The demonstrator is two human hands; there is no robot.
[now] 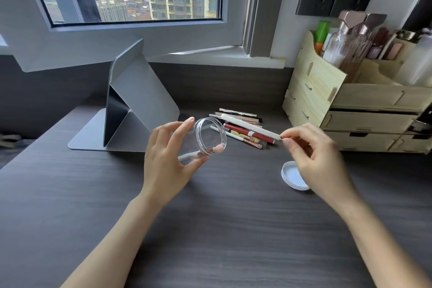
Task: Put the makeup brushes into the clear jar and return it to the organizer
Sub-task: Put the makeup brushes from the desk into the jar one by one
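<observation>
My left hand grips the clear jar, tilted on its side with the open mouth facing right. One brush with a white handle and a pink tip lies inside it. My right hand pinches the near end of a long white-handled brush, which points up-left toward the jar's mouth, its far tip just above the rim. A pile of makeup brushes and pencils lies on the desk behind the jar. The pale wooden organizer stands at the right.
The jar's white lid lies upside down on the dark desk under my right hand. A grey folding stand sits at the back left. Bottles and tubes fill the organizer's top. A window ledge runs behind.
</observation>
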